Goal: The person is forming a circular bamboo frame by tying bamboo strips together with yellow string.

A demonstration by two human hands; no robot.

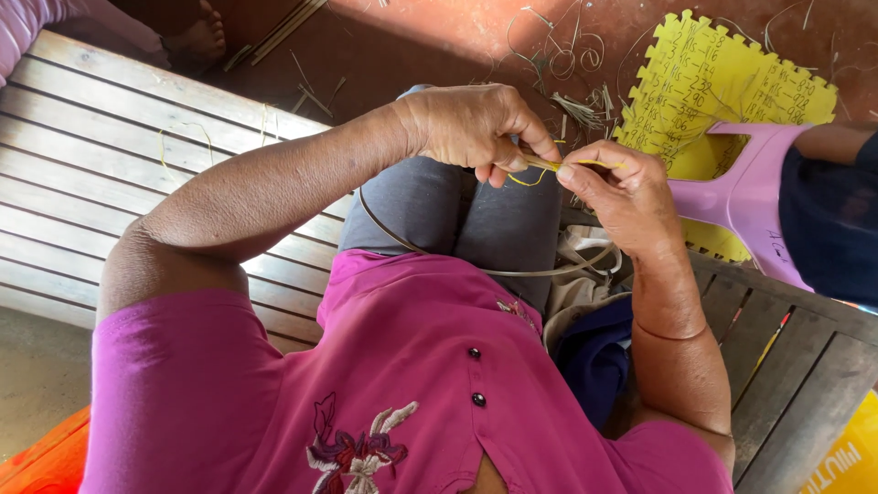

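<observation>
Hands met over the person's lap, near the middle of the view. The left hand [476,128] came in from 9 o'clock and was closed, with thumb and fingers pinching a thin yellow strip [549,166]. The right hand [617,187] came up from 4 o'clock and was closed too, pinching the same strip from the other side. The two hands were almost touching, and the strip ran between them with a small loop hanging under it.

A long dark band [476,267] curved across the grey trousers [462,206] just below the hands, at 6 o'clock from them. The person sat on a wooden slat counter [110,155] that stretched out toward 9 o'clock.

A yellow foam mat [722,87] with a bumpy edge lay on the red floor [430,41] at 2 o'clock. A pink plastic stool [745,197] stood at 3 o'clock, just beside the right hand. Thin scraps [572,96] of strip lay scattered on the floor at 12 o'clock. A bare foot [197,37] of another person showed at 11 o'clock, well apart.
</observation>
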